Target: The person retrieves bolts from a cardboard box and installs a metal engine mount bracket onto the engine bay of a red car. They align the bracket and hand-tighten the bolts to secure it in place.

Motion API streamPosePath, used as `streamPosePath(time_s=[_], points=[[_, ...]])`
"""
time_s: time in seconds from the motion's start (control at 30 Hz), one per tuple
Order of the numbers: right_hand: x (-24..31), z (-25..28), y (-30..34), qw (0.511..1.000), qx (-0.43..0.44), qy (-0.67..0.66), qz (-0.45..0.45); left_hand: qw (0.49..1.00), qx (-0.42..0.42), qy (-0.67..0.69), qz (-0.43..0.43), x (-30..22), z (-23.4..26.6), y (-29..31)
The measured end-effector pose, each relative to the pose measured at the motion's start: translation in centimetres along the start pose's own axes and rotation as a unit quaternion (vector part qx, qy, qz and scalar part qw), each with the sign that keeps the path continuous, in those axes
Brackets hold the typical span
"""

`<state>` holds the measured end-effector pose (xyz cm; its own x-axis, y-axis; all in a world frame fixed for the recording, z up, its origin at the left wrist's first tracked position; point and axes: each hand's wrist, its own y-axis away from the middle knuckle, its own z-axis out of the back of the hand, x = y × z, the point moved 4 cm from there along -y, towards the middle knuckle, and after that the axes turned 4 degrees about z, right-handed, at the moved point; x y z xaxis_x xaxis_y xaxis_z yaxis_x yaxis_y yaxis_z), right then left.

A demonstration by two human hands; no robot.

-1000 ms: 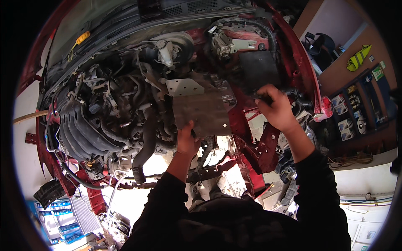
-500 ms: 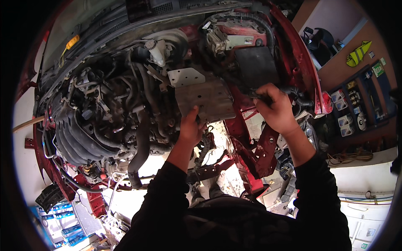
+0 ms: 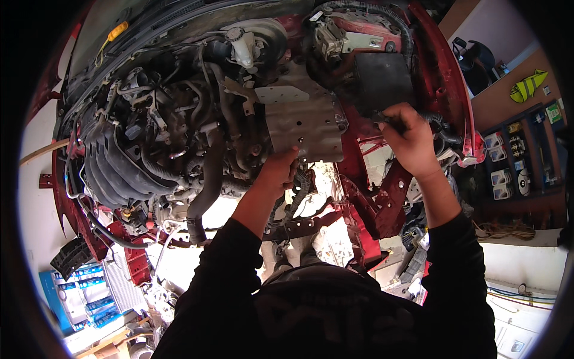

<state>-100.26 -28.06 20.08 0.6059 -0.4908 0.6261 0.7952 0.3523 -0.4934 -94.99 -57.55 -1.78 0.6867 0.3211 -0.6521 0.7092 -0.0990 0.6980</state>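
Note:
A grey metal tray (image 3: 304, 122) with several small holes lies over the left-centre of the red bay, beside the engine. My left hand (image 3: 278, 172) grips its near left corner, thumb on top and fingers curled beneath the edge. To the right, my right hand (image 3: 412, 139) is closed around a dark wiring harness, mostly hidden by the fingers; a corrugated conduit (image 3: 441, 124) shows just past the knuckles. A black square box (image 3: 382, 81) sits beyond that hand. Close to the tray's left side stands a small metal bracket (image 3: 242, 96).
The engine (image 3: 113, 167) with its ribbed black manifold and a thick hose (image 3: 209, 185) fills the left. A brake fluid reservoir (image 3: 242, 51) stands farther back. Red frame rails (image 3: 388, 203) lie below my right hand. Shelves with tools (image 3: 526, 149) are at the far right.
The tray now lies flatter and squarer in the bay, with its pale flap looking narrower. My left hand stays at its near corner. The whole view has shifted slightly.

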Motion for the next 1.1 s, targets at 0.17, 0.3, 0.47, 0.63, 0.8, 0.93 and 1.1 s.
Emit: streamPosePath(time_s=[0.17,0.3,0.47,0.63,0.8,0.93,1.1], points=[[0.0,-0.1,-0.1,1.000,0.012,0.007,-0.009,0.998,0.021,0.066,0.002,2.5,2.0,0.4],[-0.4,-0.4,-0.1,1.000,0.003,0.006,-0.002,0.954,0.132,0.268,-0.005,3.4,2.7,3.0],[-0.8,-0.5,-0.1,1.000,0.013,0.012,0.003,0.839,0.320,0.433,-0.082,2.4,0.0,9.3],[-0.9,-0.6,-0.2,1.000,0.007,0.011,0.025,0.807,0.333,0.473,-0.115,1.4,-2.8,13.9],[-2.1,-0.4,0.2,0.999,-0.006,-0.004,0.039,0.778,0.344,0.509,-0.126,1.7,-4.8,17.5],[-0.8,-0.2,0.2,0.995,0.004,-0.065,0.078,0.775,0.382,0.484,-0.139,1.6,-4.9,20.0],[7.4,0.5,4.1,0.985,0.012,-0.173,-0.005,0.778,0.421,0.451,-0.115,1.4,-3.9,21.6]])
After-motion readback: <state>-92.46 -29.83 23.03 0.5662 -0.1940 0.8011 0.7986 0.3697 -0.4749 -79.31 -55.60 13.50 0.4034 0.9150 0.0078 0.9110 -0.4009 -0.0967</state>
